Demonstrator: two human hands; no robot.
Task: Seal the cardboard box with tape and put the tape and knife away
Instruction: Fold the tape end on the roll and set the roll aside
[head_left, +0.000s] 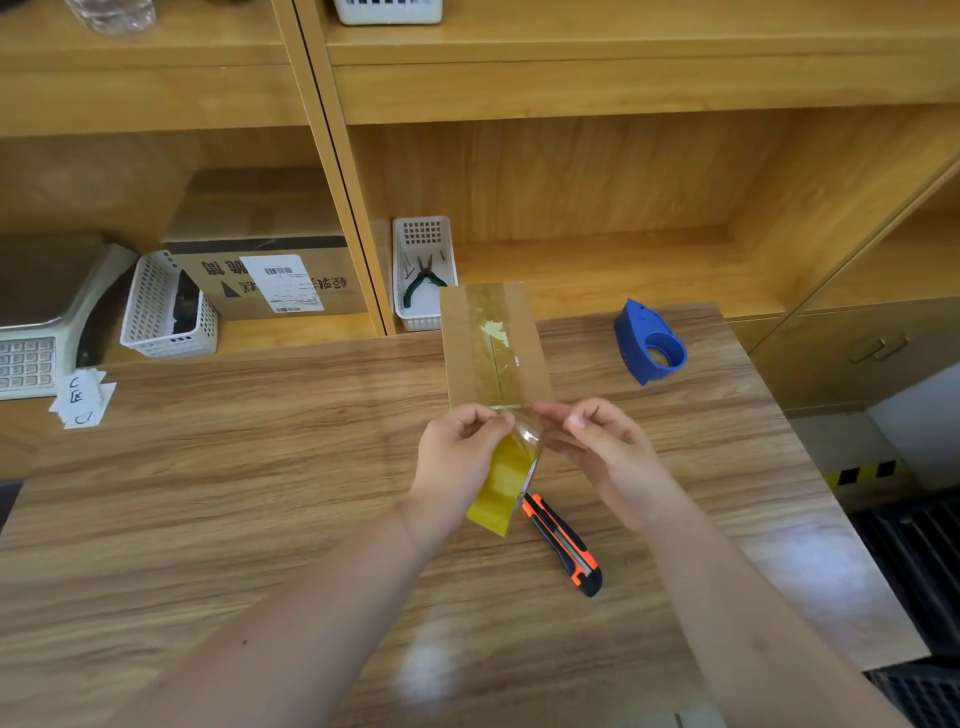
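Yellowish tape strip pinched by left hand and right hand at cardboard box 6 o'clock edge; slack could self-stick.

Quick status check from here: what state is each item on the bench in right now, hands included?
cardboard box: closed, tape strip along its top.
tape: loose yellowish end hanging off the box's near edge, pinched by both hands.
left hand: grip shut on tape.
right hand: grip shut on tape.
knife: lying on table, untouched; blade state unclear.
blue dispenser: set down, unheld.
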